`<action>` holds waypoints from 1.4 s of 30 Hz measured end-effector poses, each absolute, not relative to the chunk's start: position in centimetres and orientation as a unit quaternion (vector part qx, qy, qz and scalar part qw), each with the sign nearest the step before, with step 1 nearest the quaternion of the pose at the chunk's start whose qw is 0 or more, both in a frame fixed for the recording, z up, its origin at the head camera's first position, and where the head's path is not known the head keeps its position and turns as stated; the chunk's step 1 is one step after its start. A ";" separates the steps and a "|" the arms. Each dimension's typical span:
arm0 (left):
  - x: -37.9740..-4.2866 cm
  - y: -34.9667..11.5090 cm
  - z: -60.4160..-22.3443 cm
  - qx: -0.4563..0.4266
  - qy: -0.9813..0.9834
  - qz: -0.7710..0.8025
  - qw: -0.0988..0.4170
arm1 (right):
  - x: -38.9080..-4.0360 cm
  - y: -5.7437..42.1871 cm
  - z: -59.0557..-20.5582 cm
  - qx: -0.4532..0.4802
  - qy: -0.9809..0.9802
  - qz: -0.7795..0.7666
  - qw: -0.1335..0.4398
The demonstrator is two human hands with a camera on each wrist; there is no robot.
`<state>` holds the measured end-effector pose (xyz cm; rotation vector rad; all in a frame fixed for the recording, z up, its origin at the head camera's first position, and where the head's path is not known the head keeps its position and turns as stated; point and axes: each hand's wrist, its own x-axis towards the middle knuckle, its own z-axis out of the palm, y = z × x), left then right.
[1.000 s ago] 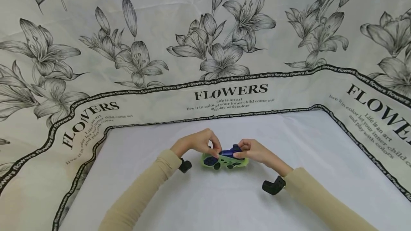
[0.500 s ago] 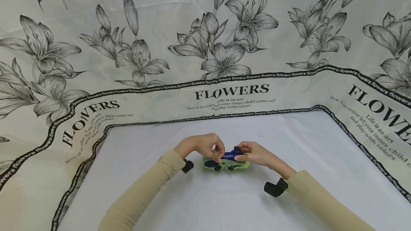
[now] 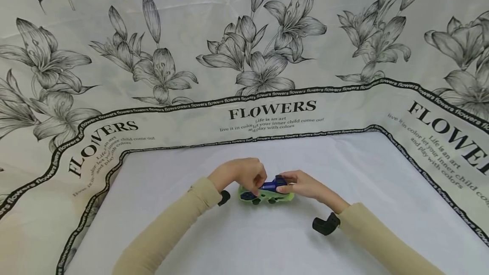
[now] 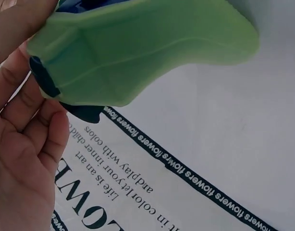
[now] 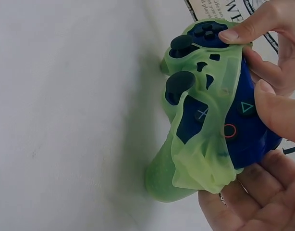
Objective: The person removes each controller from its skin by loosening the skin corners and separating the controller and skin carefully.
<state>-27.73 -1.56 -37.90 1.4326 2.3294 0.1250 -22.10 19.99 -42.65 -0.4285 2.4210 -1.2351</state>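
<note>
"Head view: what to note against a second ago?"

"Seeing the left hand (image 3: 244, 172) lower over the controller (image 3: 270, 186) now, with the gap between thumb and fingers lost from sight. Gripped as before at three o'clock by the right hand (image 3: 305, 185). Lying in the same place, close to six o'clock on the white cloth (image 3: 244, 241)."

"Grasping what?"

"Pinching the green sleeve (image 5: 202, 166) by its rim between left thumb and curled fingers, beside the direction pad (image 5: 205, 34) at one o'clock in the right wrist view; impossible to tell whether catching the controller too. Held on the right with thumb on bare blue face, fingers beneath."

"Pointing which way?"

"Stretched crosswise in the head view, long axis from nine to three o'clock, thumbsticks (image 5: 180, 83) toward six. Running from one to seven in the right wrist view. Aimed at three o'clock with one handle (image 4: 210, 36) in the left wrist view."

"Hard to make out?"

"Covered partly by left fingers in the head view; cropped along twelve o'clock in the left wrist view."
</note>
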 end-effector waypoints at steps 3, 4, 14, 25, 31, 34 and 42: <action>-27.3 -1.4 -37.7 0.504 0.848 -0.017 0.161 | -22.0 20.0 -42.5 -0.153 0.868 -0.432 0.193; -27.1 -1.4 -37.6 0.498 0.854 -0.039 0.144 | -22.0 20.0 -42.5 -0.154 0.869 -0.429 0.192; -26.5 -1.3 -37.0 0.453 0.875 -0.151 0.083 | -22.3 20.0 -42.2 -0.170 0.874 -0.416 0.183; -27.6 -2.9 -37.9 0.550 0.800 0.123 0.207 | -22.4 19.7 -42.9 -0.156 0.880 -0.419 0.163; -28.1 -3.7 -39.3 0.560 0.760 0.230 0.236 | -22.1 19.7 -43.3 -0.137 0.883 -0.422 0.154; -28.3 -3.7 -39.5 0.560 0.758 0.243 0.231 | -22.1 19.9 -43.4 -0.135 0.881 -0.429 0.150; -28.3 -3.5 -39.7 0.547 0.759 0.247 0.252 | -22.1 19.8 -43.1 -0.173 0.869 -0.434 0.164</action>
